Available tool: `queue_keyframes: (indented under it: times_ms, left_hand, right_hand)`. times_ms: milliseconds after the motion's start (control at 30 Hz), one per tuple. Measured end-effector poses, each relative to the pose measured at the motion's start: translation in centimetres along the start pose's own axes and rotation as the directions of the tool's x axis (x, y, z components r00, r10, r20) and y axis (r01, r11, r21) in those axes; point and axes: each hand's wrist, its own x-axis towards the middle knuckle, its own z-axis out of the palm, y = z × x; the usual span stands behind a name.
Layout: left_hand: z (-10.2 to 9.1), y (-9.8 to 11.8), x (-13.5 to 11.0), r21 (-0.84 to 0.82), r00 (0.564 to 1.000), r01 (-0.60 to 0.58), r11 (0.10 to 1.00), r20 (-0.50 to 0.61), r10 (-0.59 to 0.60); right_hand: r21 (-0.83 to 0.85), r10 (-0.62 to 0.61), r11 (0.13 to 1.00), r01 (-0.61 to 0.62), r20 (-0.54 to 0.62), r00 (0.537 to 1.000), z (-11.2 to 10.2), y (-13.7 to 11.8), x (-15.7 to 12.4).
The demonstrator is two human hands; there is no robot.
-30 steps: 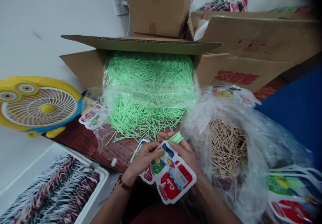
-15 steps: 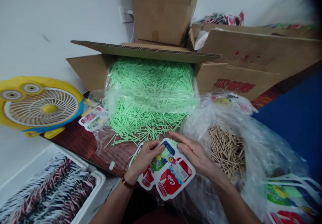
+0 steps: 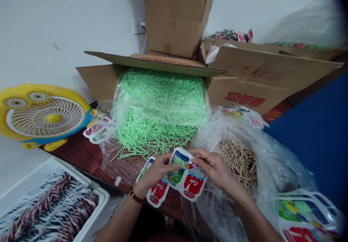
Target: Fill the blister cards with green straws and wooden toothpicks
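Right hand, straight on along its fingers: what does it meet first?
The front Sprite-and-Cola packet, right at the fingertips of the right hand. Beyond it, roughly in line, lies the left hand, though depth is unclear from this single view.

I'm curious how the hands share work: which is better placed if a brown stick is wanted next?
Probably the right hand: it is closer to the brown sticks, though its fingertips are at the front printed packet. The left hand is farther off, its thumb on that packet.
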Motion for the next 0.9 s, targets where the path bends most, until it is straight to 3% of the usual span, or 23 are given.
queue_keyframes:
  times_ms: [167, 433, 633, 900]
  left_hand:
    - [0.7, 0.3, -0.2, -0.016, 0.999, -0.004, 1.0, -0.043, 0.003]
    - [1.8, 0.4, -0.7, 0.146, 0.989, -0.005, 0.989, -0.142, 0.026]
    - [1.9, -0.1, -0.9, 0.09, 0.991, 0.027, 0.996, -0.131, -0.015]
    - [3.7, -0.1, -0.9, 0.033, 0.998, 0.004, 0.999, -0.06, -0.002]
  right_hand:
    - [0.011, 0.034, 0.999, -0.034, -0.033, 0.999, -0.3, 0.0, 0.0]
    - [0.004, 0.06, 0.998, -0.061, 0.04, 0.997, -0.5, 1.1, -0.1]
    - [0.008, 0.051, 0.999, -0.051, 0.005, 0.999, -0.9, 1.5, -0.8]
    - [-0.032, 0.052, 0.998, -0.053, -0.039, 0.998, -1.3, 1.9, -1.6]
